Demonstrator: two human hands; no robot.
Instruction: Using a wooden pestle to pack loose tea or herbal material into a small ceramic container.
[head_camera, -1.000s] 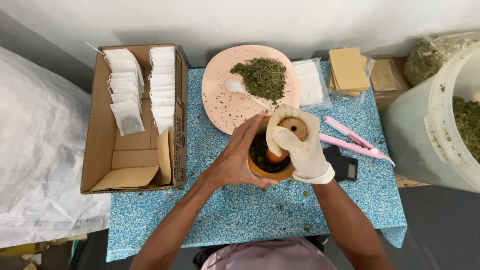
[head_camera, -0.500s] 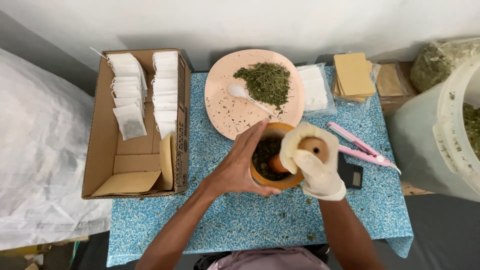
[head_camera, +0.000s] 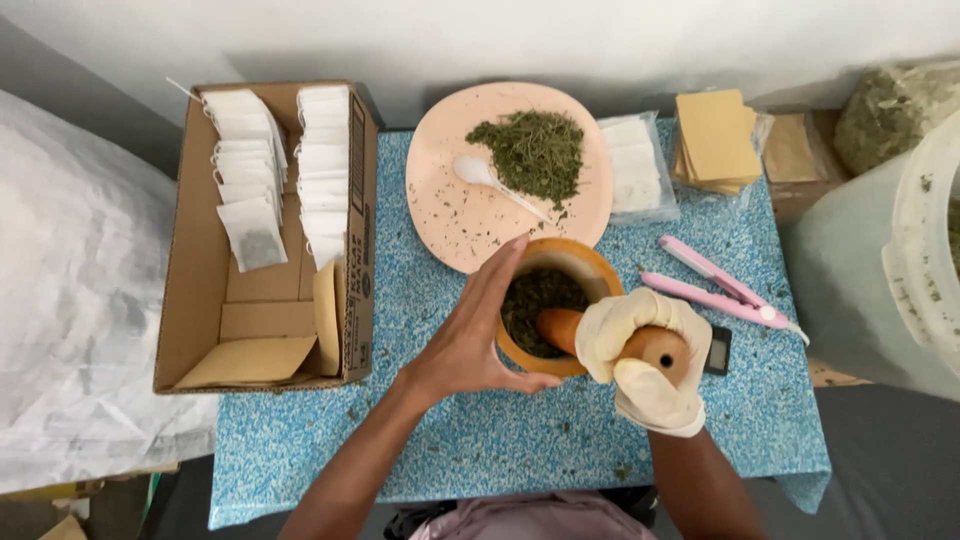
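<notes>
Both hands work one bowl (head_camera: 590, 268): left hand (head_camera: 475, 335) cups its side, fingers together; gloved right hand (head_camera: 640, 365) clamps the pestle (head_camera: 600, 335). A hard stroke could probably tip it, spilling herbs (head_camera: 535, 300).

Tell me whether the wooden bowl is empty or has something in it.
Not empty: the wooden bowl holds dark crushed leaves, with the pestle dipped in.

We see a round wooden mortar (head_camera: 585, 268) upright on the blue speckled counter (head_camera: 450, 440), dark crushed herbs (head_camera: 535, 300) inside, a wooden pestle (head_camera: 655, 345) leaning into it.
</notes>
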